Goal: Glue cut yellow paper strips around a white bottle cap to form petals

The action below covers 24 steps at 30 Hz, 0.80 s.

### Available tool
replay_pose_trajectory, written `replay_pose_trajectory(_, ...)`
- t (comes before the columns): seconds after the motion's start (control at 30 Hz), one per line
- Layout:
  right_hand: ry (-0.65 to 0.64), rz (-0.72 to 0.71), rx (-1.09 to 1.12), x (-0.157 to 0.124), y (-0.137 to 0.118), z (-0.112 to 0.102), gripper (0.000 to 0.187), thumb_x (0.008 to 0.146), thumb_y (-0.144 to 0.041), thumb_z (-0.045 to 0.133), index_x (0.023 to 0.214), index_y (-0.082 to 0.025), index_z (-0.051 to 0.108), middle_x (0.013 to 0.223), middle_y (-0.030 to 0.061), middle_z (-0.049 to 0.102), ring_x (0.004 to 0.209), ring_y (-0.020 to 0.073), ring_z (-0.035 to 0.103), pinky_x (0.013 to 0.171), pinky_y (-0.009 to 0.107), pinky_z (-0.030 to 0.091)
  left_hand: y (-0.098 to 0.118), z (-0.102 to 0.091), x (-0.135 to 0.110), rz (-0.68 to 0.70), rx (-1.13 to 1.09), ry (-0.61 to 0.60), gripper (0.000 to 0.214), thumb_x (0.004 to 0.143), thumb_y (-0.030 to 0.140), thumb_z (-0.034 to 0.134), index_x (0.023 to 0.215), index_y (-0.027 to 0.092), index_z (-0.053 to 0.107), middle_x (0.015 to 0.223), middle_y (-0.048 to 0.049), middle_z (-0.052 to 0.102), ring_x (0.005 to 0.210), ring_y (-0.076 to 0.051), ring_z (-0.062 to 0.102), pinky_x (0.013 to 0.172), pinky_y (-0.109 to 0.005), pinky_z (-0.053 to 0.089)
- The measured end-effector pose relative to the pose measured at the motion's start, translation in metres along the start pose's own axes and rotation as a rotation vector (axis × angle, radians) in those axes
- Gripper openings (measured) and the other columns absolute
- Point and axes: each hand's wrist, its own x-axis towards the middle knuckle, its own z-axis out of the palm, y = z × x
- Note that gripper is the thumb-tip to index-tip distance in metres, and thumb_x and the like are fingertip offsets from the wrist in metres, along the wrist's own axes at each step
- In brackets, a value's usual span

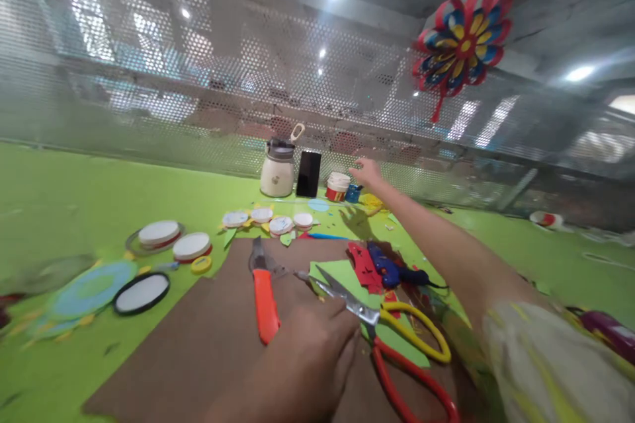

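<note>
My left hand (310, 347) is low over the brown board (198, 337), fingers curled in; whatever they may hold is hidden. Close beside its fingers lie scissors (364, 310) with one yellow and one red handle, blades slightly apart, over light green paper (335, 271). Left of that hand is an orange-handled cutter knife (265, 304). My right hand (367, 173) stretches far forward, fingers extended and apparently holding nothing, above and beside a blue jar (352, 193) and stacked white tubs (338, 186). A blue glue gun (384, 264) rests by red paper pieces (364, 268).
Across the green table stand a white flask (277, 172) and a dark phone (308, 173). White discs (159, 232), a black-rimmed disc (142, 292), a blue paper ring (94, 287) and a yellow tape roll (201, 264) lie left. A paper flower (464, 45) hangs upper right before perforated mesh (223, 79).
</note>
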Motion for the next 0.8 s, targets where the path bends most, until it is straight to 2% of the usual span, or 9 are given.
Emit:
replay_pose_trajectory(0.1,-0.099,-0.111,0.042,-0.052,-0.017,-0.024,0.018,0.089,-0.025,0.060,0.101,-0.013,0.065,0.101,0.0078,0.066,0.091,0.0204,0.062,0.083,0.039,0.051,0.009,-0.006,-0.001,0.034,-0.067,0.061,0.024,0.090,0.018,0.041,0.076,0.016,0.060,0.082,-0.0054,0.063,0.072,-0.016,0.057,0.068,-0.028,0.045)
replay_pose_trajectory(0.13,-0.141,-0.157,0.066,-0.074,-0.023,-0.032,0.015,0.087,-0.022,0.060,0.095,-0.013,0.068,0.092,0.0073,0.068,0.086,0.0201,0.063,0.081,0.037,0.050,0.011,-0.009,0.000,-0.003,-0.123,0.117,0.026,0.090,0.020,0.042,0.073,0.017,0.061,0.077,-0.0041,0.062,0.070,-0.016,0.056,0.066,-0.028,0.044)
replay_pose_trajectory(0.2,-0.245,-0.262,0.126,-0.121,-0.038,-0.046,0.012,0.083,-0.020,0.062,0.088,-0.014,0.071,0.082,0.0048,0.070,0.076,0.0187,0.062,0.076,0.032,0.049,0.012,-0.018,0.004,-0.110,-0.345,0.317,0.026,0.089,0.022,0.045,0.072,0.016,0.063,0.070,-0.0028,0.063,0.068,-0.015,0.057,0.065,-0.028,0.045)
replay_pose_trajectory(0.27,-0.338,-0.358,0.184,-0.170,-0.054,-0.058,0.011,0.081,-0.021,0.064,0.086,-0.016,0.072,0.085,0.0031,0.071,0.076,0.0171,0.063,0.074,0.029,0.047,0.007,-0.033,0.010,-0.169,-0.636,0.514,0.017,0.084,0.024,0.055,0.075,0.014,0.066,0.065,-0.0019,0.064,0.063,-0.014,0.057,0.063,-0.027,0.046)
replay_pose_trajectory(0.33,-0.404,-0.431,0.230,-0.215,-0.071,-0.065,0.011,0.082,-0.024,0.063,0.087,-0.018,0.071,0.084,0.0026,0.070,0.074,0.0163,0.062,0.069,0.027,0.047,-0.002,-0.051,0.015,-0.188,-0.848,0.755,0.014,0.080,0.025,0.059,0.075,0.014,0.066,0.063,-0.0010,0.063,0.061,-0.013,0.058,0.065,-0.028,0.047)
replay_pose_trajectory(0.4,-0.447,-0.580,0.259,-0.251,-0.085,-0.069,0.015,0.085,-0.024,0.059,0.093,-0.018,0.070,0.085,0.0047,0.069,0.073,0.0162,0.061,0.068,0.027,0.046,-0.013,-0.069,0.018,-0.181,-1.029,0.962,0.009,0.076,0.022,0.060,0.075,0.015,0.065,0.062,0.0001,0.063,0.061,-0.012,0.058,0.066,-0.028,0.047)
replay_pose_trajectory(0.5,-0.460,-0.727,0.240,-0.287,-0.104,-0.070,0.016,0.087,-0.022,0.056,0.096,-0.016,0.068,0.090,0.0077,0.066,0.080,0.0179,0.059,0.072,0.029,0.045,-0.030,-0.093,0.018,-0.226,-1.073,1.096,0.011,0.079,0.020,0.052,0.074,0.019,0.061,0.060,0.0042,0.058,0.062,-0.009,0.056,0.067,-0.026,0.045)
replay_pose_trajectory(0.67,-0.548,-0.862,0.162,-0.321,-0.133,-0.069,0.017,0.090,-0.025,0.052,0.092,-0.017,0.067,0.094,0.0097,0.064,0.086,0.0200,0.056,0.077,0.032,0.044,-0.038,-0.122,0.005,-0.297,-1.068,1.086,0.009,0.080,0.019,0.053,0.073,0.019,0.057,0.058,0.0067,0.055,0.065,-0.008,0.054,0.073,-0.026,0.043)
replay_pose_trajectory(0.8,-0.490,-0.950,0.012,-0.342,-0.154,-0.060,0.017,0.089,-0.029,0.051,0.097,-0.019,0.062,0.095,0.0098,0.062,0.085,0.0231,0.054,0.074,0.035,0.042,-0.027,-0.140,-0.009,-0.313,-1.001,1.027,0.011,0.083,0.018,0.052,0.075,0.016,0.059,0.060,0.0062,0.058,0.064,-0.007,0.054,0.074,-0.024,0.043)
